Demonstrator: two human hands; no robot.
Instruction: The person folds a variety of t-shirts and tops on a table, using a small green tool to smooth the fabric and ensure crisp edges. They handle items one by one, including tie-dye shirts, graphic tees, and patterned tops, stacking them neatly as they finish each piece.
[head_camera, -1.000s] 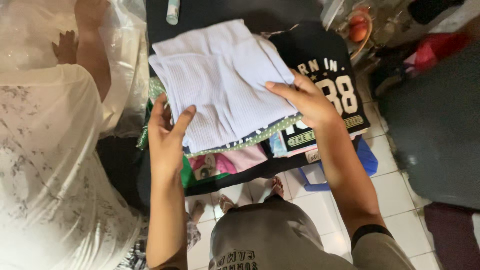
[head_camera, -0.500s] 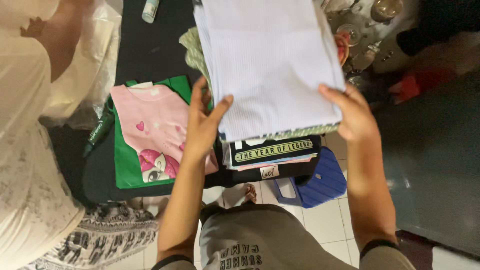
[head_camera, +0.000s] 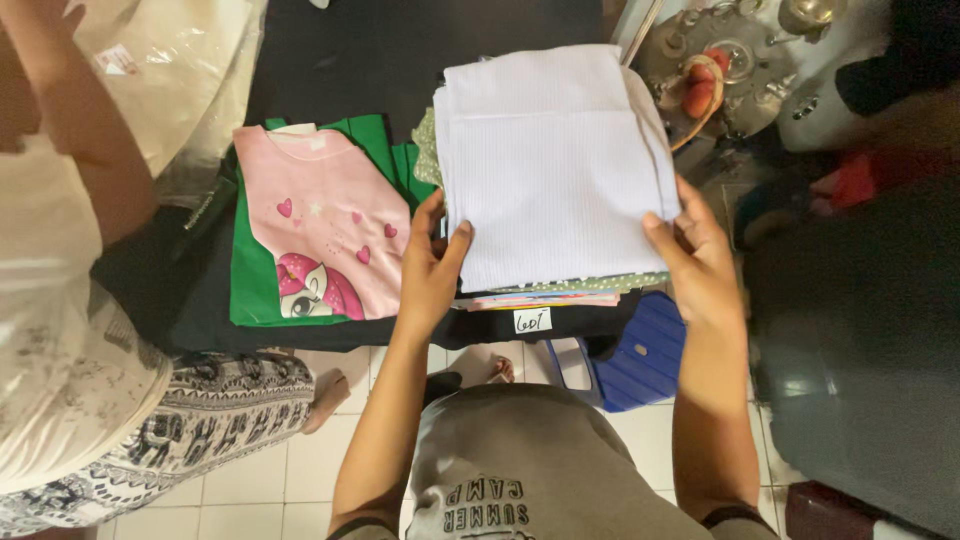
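Both hands, the left hand (head_camera: 430, 270) at nine o'clock and the right hand (head_camera: 700, 262) at three, grip the stack of folded clothes (head_camera: 555, 170), now shifted rightward off the pink shirt (head_camera: 325, 235), leaving it uncovered beside the pile.

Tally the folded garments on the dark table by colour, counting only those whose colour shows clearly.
White ribbed garment, held by left hand and right hand: 1
Pink shirt: 1
Green garment: 1
Total: 3. Thin layers under the white one are not countable.
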